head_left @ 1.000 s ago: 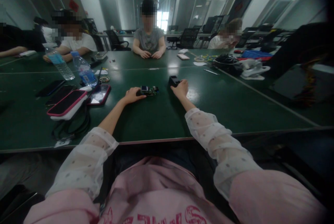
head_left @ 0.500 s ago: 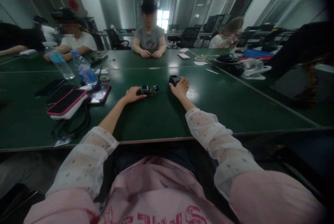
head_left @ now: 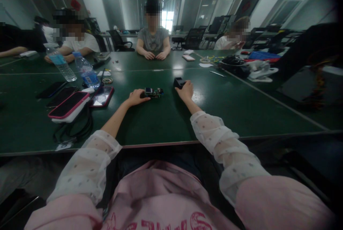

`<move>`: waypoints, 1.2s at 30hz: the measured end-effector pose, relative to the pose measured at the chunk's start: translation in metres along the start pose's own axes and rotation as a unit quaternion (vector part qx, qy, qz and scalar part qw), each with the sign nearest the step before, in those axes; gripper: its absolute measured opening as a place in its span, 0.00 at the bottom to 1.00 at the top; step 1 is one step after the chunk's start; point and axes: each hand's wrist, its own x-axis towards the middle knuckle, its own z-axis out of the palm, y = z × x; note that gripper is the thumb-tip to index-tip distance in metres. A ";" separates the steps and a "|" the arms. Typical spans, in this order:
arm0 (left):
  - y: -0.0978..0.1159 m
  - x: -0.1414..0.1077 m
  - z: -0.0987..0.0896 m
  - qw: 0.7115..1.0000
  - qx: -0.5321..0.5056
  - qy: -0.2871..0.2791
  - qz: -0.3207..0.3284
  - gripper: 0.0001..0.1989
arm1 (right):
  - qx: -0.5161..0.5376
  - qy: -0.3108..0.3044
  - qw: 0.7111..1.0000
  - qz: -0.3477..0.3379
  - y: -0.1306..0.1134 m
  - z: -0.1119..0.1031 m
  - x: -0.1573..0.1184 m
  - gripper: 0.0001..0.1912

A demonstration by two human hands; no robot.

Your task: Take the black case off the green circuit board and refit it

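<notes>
My left hand (head_left: 136, 98) rests on the green table, its fingers closed round the left end of a circuit board (head_left: 155, 93). The board carries a small screen at its left and bare components toward its right. To the right of it, my right hand (head_left: 185, 90) grips a small black box (head_left: 178, 82) with an open-looking recess in its top. Thumb and fingers hold the box from its near and right sides. Board and box are apart, with a strip of table between them. The far fingers of my left hand are partly hidden.
Phones (head_left: 70, 104), a dark cable (head_left: 76, 128) and two water bottles (head_left: 87, 72) are at the left. A pen (head_left: 218, 74), tape roll (head_left: 205, 60) and white device (head_left: 261, 71) lie to the right. A person (head_left: 153, 40) sits opposite.
The fingers of my right hand have drawn in around the black box, which has hardly moved. My left hand and the circuit board stay where they were.
</notes>
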 end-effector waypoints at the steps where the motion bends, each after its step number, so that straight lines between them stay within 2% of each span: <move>1: 0.000 0.000 0.000 1.000 0.000 -0.001 -0.001 0.34 | 0.007 0.000 1.000 0.001 0.001 0.001 0.002 0.32; 4: 0.000 -0.001 -0.001 1.000 -0.002 -0.004 -0.001 0.34 | 0.042 -0.009 0.999 -0.017 0.003 0.005 0.007 0.28; 8: -0.001 -0.002 -0.001 1.000 -0.003 -0.002 -0.003 0.34 | 0.137 -0.060 0.987 -0.064 -0.004 0.013 0.010 0.28; 13: -0.002 -0.001 0.000 1.000 0.006 0.003 0.002 0.33 | 0.298 -0.137 0.933 -0.151 -0.023 0.014 0.004 0.30; 16: -0.001 -0.001 -0.001 1.000 0.013 0.004 0.003 0.33 | 0.349 -0.190 0.895 -0.202 -0.032 0.009 -0.003 0.33; 20: 0.000 -0.001 0.000 1.000 0.012 0.004 -0.002 0.33 | 0.367 -0.232 0.872 -0.225 -0.040 0.001 -0.010 0.35; 27: -0.003 0.001 0.002 1.000 0.015 0.002 -0.018 0.33 | 0.345 -0.280 0.855 -0.267 -0.044 0.000 -0.015 0.35; 36: -0.004 0.002 0.002 1.000 0.008 0.006 -0.010 0.34 | 0.322 -0.297 0.850 -0.291 -0.045 0.002 -0.021 0.33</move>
